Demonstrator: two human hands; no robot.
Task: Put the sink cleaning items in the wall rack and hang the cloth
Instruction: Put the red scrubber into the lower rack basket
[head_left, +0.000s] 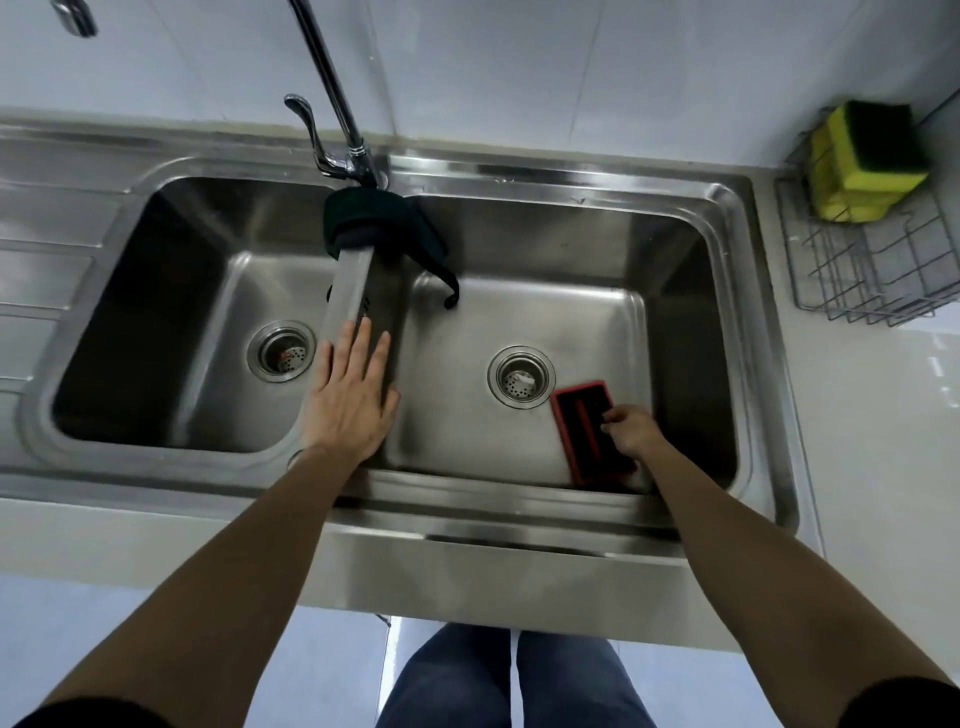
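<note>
A red-and-black scrub brush lies on the floor of the right basin, near the front right corner. My right hand is down in that basin with its fingers closed on the brush's black handle. My left hand rests flat, fingers spread, on the steel divider between the two basins. A dark cloth is draped over the far end of the divider, below the tap. A wire wall rack hangs at the right, with a yellow-and-green sponge standing in it.
The double steel sink fills the middle; each basin has a round drain strainer. The chrome tap rises behind the divider. A ribbed draining board lies at the left. My legs show below the counter's front edge.
</note>
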